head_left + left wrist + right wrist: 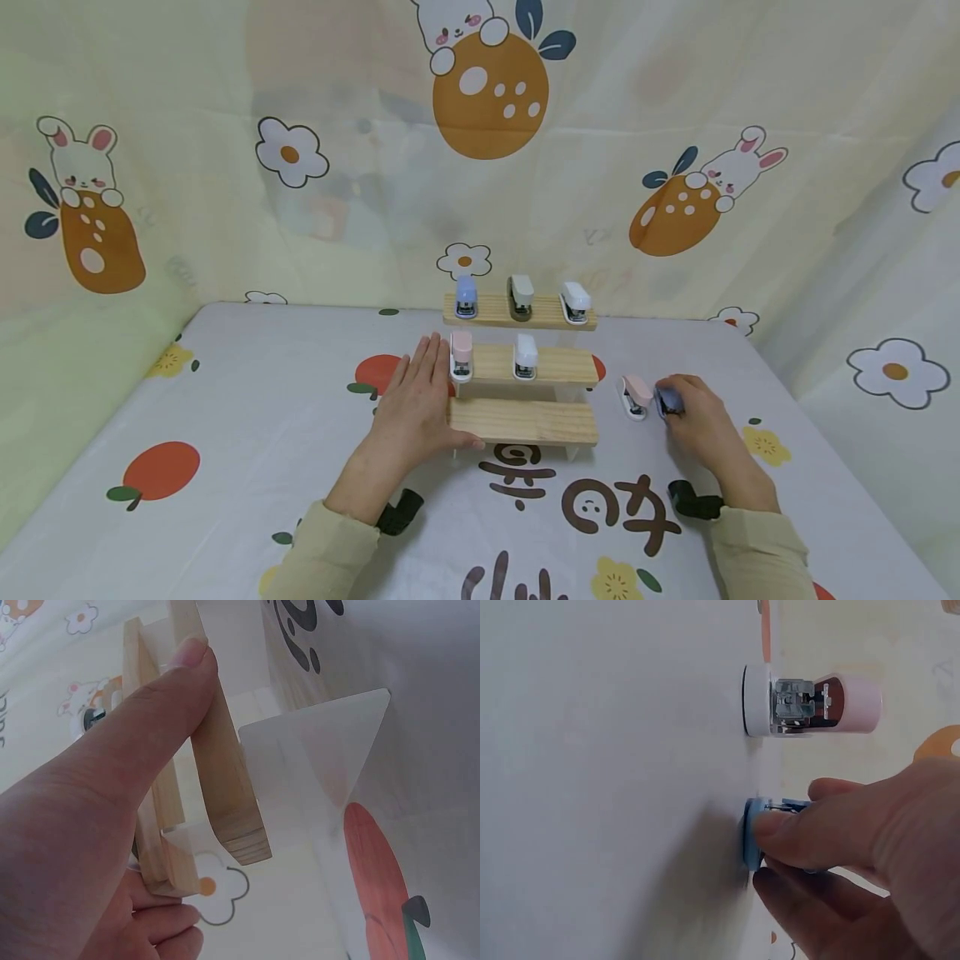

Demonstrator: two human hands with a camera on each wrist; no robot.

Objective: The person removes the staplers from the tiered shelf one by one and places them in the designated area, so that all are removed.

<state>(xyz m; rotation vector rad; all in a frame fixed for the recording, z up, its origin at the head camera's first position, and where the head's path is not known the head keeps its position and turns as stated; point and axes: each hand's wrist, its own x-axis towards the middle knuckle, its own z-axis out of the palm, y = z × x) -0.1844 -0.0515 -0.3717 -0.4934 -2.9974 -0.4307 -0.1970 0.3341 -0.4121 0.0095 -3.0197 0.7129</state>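
A three-tier wooden stand with clear supports is on the table. My left hand lies along its left end, fingers extended and thumb on the lowest shelf's front edge; the left wrist view shows that thumb against the plank. To the right, my right hand pinches a small blue stapler by its sides. In the right wrist view the blue stapler stands at the table surface, partly hidden by fingers. Beside it is a pink stapler with a white base, untouched.
The middle shelf bears a pink stapler and a white stapler. On the top shelf are a blue stapler, a grey-green stapler and a white stapler. A printed curtain hangs behind the table.
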